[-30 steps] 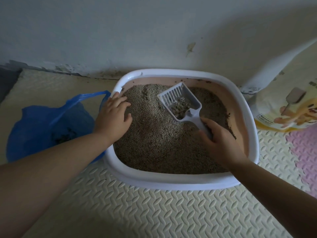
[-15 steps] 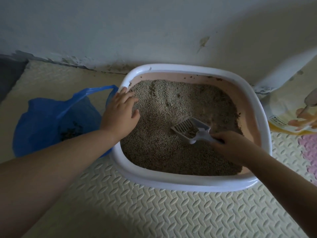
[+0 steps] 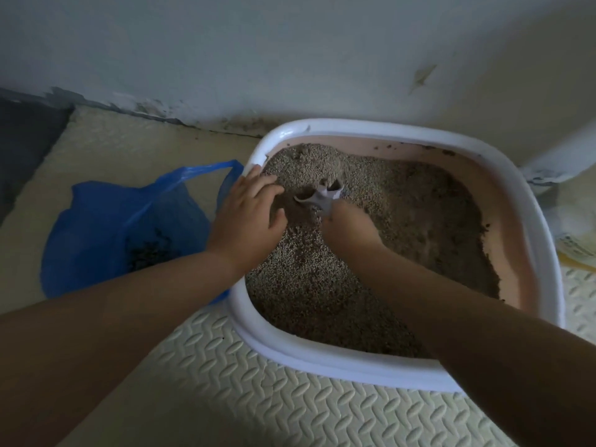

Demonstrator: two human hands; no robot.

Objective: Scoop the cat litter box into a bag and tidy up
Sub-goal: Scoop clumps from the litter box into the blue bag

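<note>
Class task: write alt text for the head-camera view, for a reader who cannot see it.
Seen from above, a person's right hand digs a white scoop into the litter of a white-rimmed litter box, while the left hand rests on the litter at the box's left edge. An open blue bag lies on the textured floor mat to the left.

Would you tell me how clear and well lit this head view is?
Head view: dim, no glare; the right hand and white plastic scoop are motion-blurred; the white-rimmed litter box bows from wide-angle distortion.
</note>
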